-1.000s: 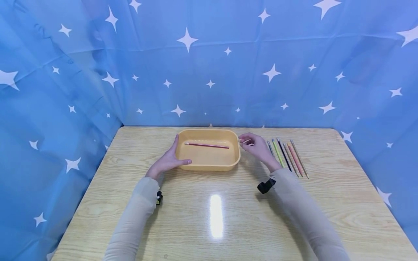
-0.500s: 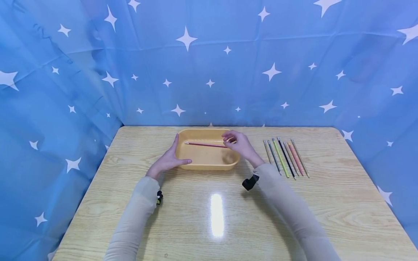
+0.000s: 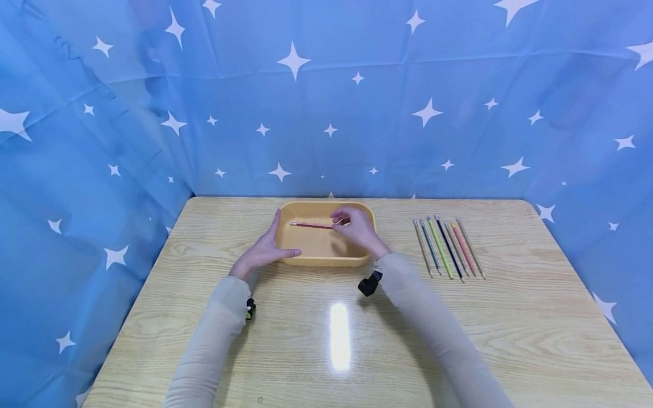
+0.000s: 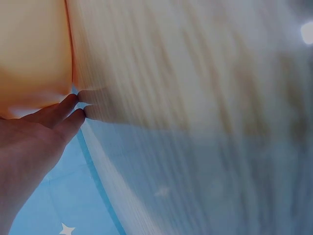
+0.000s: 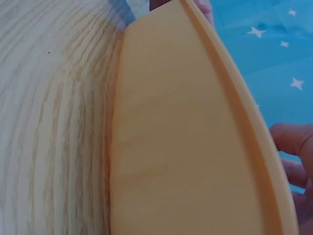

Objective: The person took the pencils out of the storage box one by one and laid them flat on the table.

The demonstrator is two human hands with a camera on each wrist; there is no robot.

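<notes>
A shallow yellow-orange plastic tray (image 3: 311, 262) stands near the table's back edge. My left hand (image 3: 261, 252) rests against its left end, fingers straight along the outside and thumb stretched over the front rim. In the left wrist view, the left fingertips (image 4: 76, 110) touch the tray's outer wall. A dark red pencil (image 3: 310, 225) with a pale end lies inside the tray. My right hand (image 3: 354, 228) is over the tray's right half, its loosely bent fingers at the pencil and covering its right end. The right wrist view shows thumb and fingers apart beyond the tray's rim (image 5: 254, 132).
Several pencils lie side by side on the table to the right of the tray, among them a lime green pencil (image 3: 441, 249), a black pencil (image 3: 449, 248) and a pink-red pencil (image 3: 463, 250). A blue curtain (image 3: 326, 96) with white stars hangs behind the wooden table (image 3: 285, 340).
My right hand has moved left from beside the tray's right rim to over the red pencil, uncovering the pencils on the right. The left hand, tray and red pencil have stayed put.
</notes>
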